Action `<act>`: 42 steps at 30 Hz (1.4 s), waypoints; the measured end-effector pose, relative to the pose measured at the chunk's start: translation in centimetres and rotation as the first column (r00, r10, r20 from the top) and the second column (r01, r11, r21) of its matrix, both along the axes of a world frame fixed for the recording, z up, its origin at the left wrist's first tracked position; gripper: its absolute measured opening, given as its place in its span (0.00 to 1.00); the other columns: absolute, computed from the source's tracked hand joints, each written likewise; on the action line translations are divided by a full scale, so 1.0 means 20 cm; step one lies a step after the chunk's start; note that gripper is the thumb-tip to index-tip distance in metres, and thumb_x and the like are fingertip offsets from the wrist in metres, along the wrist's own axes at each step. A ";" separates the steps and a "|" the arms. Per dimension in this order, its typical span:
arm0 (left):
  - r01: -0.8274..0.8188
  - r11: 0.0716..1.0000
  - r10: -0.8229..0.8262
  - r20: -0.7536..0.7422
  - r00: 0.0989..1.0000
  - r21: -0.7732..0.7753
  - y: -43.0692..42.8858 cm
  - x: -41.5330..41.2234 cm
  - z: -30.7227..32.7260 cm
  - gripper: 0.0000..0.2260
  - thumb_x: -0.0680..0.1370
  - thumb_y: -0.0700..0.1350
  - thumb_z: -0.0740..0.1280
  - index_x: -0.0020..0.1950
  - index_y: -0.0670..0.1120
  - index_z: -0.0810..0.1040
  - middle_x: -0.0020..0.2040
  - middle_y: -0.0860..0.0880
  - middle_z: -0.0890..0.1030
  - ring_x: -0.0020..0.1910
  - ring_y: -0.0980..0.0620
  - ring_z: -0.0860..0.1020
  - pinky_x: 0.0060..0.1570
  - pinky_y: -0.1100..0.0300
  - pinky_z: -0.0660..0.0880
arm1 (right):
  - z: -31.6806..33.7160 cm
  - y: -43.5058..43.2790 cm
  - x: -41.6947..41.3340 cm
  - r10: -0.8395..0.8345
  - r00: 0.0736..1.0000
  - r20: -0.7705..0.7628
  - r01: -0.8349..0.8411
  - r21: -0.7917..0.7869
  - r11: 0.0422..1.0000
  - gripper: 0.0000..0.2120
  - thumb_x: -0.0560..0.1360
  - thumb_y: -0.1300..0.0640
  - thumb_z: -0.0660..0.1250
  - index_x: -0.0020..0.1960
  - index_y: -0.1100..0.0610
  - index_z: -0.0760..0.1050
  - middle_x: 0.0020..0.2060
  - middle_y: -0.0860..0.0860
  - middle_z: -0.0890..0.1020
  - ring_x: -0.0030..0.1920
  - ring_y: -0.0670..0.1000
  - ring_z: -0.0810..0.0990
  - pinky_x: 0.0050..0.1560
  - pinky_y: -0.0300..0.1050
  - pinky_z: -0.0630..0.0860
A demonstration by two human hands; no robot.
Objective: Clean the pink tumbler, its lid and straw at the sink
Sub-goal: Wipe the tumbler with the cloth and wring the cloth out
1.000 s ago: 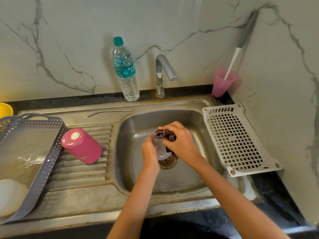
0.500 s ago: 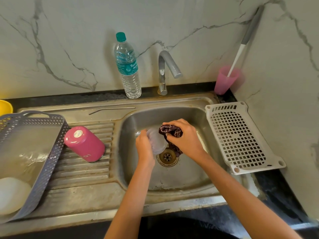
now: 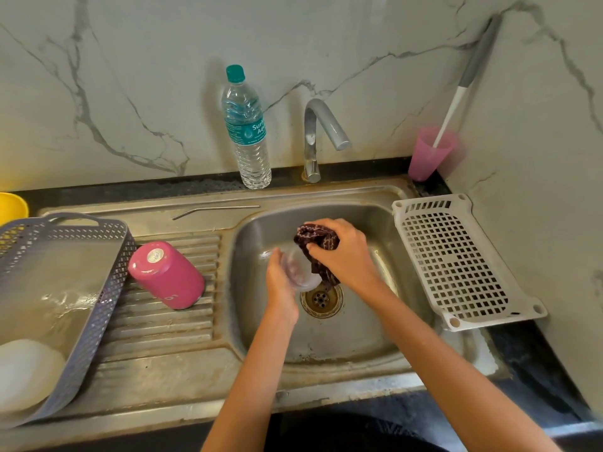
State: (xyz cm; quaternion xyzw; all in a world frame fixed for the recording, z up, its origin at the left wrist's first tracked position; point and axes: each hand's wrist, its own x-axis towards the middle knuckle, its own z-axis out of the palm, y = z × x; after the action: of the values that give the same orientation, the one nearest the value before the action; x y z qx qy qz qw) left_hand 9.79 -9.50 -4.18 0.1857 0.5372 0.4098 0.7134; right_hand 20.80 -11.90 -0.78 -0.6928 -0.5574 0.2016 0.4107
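Over the sink basin (image 3: 359, 337), my left hand (image 3: 279, 285) holds the clear lid (image 3: 300, 272) just above the drain. My right hand (image 3: 342, 252) grips a dark brown cloth (image 3: 318, 246) and presses it against the lid. The pink tumbler (image 3: 168, 275) stands upside down on the ribbed drainboard, left of the basin. A metal straw (image 3: 215, 211) lies on the steel ledge behind the drainboard.
A tap (image 3: 321, 132) and a water bottle (image 3: 246, 128) stand behind the basin. A pink cup (image 3: 427, 154) with a brush sits in the back right corner. A white rack (image 3: 456, 262) lies right of the basin, a grey basket (image 3: 81, 305) at left.
My hands have turned the lid between them while the cloth rubs it; the cloth has shifted slightly up. The tumbler and straw have not moved.
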 end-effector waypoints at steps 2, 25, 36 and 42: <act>0.056 0.997 -0.056 0.010 0.998 0.058 0.00 0.02 0.00 0.27 0.83 0.58 0.51 0.52 0.37 0.79 0.40 0.37 0.81 0.42 0.52 0.80 0.51 0.53 0.73 | -0.03 0.02 -0.04 0.046 0.993 0.108 -0.046 0.002 0.999 0.18 0.70 0.58 0.72 0.59 0.49 0.80 0.48 0.44 0.76 0.49 0.42 0.75 0.53 0.35 0.71; 0.040 0.979 0.043 0.395 0.918 -0.199 0.02 -0.08 0.04 0.21 0.84 0.53 0.54 0.46 0.37 0.75 0.32 0.42 0.80 0.29 0.46 0.82 0.28 0.59 0.79 | -0.24 -0.12 -0.02 0.342 0.881 0.326 -0.419 0.205 0.885 0.15 0.69 0.62 0.72 0.54 0.51 0.84 0.59 0.49 0.80 0.58 0.51 0.77 0.56 0.48 0.76; 0.066 0.993 -0.018 0.414 0.910 -0.102 0.02 -0.06 -0.02 0.24 0.84 0.54 0.51 0.48 0.37 0.77 0.41 0.40 0.81 0.40 0.43 0.81 0.48 0.50 0.75 | -0.27 -0.18 0.01 0.256 0.931 0.261 -0.328 0.285 0.900 0.13 0.70 0.58 0.70 0.54 0.53 0.84 0.61 0.49 0.80 0.59 0.48 0.78 0.60 0.44 0.75; -0.117 0.988 0.154 0.491 0.857 -0.105 0.05 -0.11 -0.07 0.22 0.84 0.53 0.50 0.59 0.37 0.74 0.49 0.38 0.80 0.48 0.42 0.79 0.49 0.50 0.73 | -0.32 -0.19 -0.04 0.171 0.977 0.127 -0.203 0.309 0.929 0.14 0.69 0.63 0.73 0.53 0.55 0.84 0.60 0.50 0.79 0.60 0.46 0.77 0.61 0.40 0.74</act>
State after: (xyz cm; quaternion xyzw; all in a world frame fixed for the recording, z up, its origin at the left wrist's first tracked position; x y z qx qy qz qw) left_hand 7.68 -8.60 -5.63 0.0099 0.3614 0.4736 0.8031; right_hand 20.10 -15.71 -7.10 -0.5699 -0.6656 0.1124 0.4685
